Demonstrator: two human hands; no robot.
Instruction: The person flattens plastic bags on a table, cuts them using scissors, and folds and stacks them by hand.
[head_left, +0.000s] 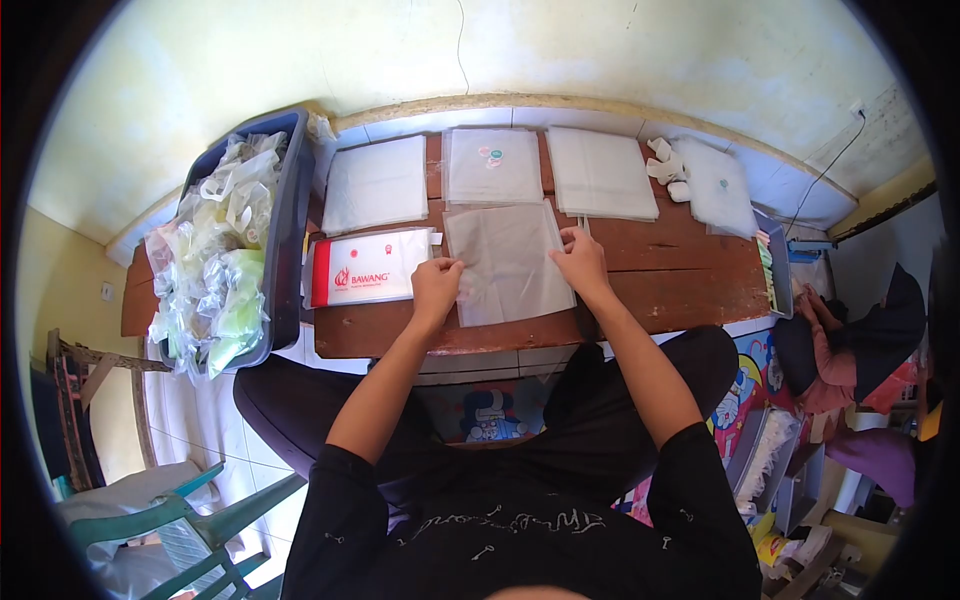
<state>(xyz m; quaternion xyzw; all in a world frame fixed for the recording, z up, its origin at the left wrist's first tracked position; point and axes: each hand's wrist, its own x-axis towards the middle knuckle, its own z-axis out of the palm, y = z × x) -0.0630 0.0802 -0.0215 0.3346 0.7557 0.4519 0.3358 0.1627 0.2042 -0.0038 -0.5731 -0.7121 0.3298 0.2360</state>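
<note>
A clear plastic bag [508, 265] lies flat near the front edge of the low wooden table. My left hand [437, 292] pinches its left edge, and my right hand [581, 264] grips the right edge near the upper corner. Left of it is a red and white packet [370, 268] printed "BAWANG". Behind the bag lie flat stacks of clear plastic: a left stack [376, 185], a middle stack [490, 170] with small round stickers on top, and a right stack [602, 172].
A dark tub [290, 200] heaped with crumpled plastic [215, 250] stands at the left. White rolls [665, 165] and another plastic stack [714, 187] lie at the table's right end, beside a grey bin [778, 262]. A green chair [200, 530] is lower left; another person [850, 345] sits right.
</note>
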